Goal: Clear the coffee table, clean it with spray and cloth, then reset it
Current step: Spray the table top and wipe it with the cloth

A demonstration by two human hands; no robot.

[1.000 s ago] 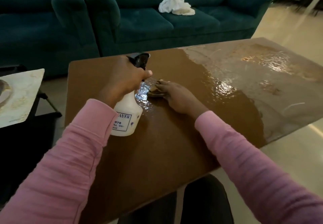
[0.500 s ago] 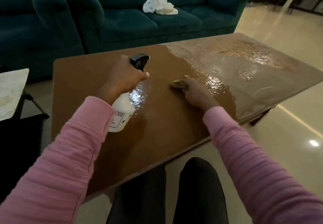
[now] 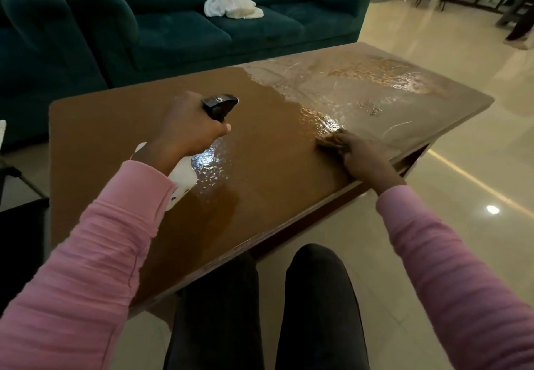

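Dim, warm room light. The wet coffee table point(image 3: 274, 153) throws back glare, strongest toward its far right end and at a patch near its middle. The floor point(image 3: 462, 126) past its right end gleams; the sofa point(image 3: 173, 31) behind it lies in shadow. Frame edges bow.

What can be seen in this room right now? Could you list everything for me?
coffee table: one, brown, centre, partly wet
spray bottle: one, white with black nozzle, over the table's left half
cloth: one, brownish, on the table near its front right edge
sofa: one, teal, behind the table
second seat: one, teal, far left
crumpled fabric: one, white, on the sofa cushion
floor: cream, glossy, around the table
left hand: one, grips the spray bottle
right hand: one, presses the cloth
sleeves: two, pink
legs: two, dark trousers, bottom centre
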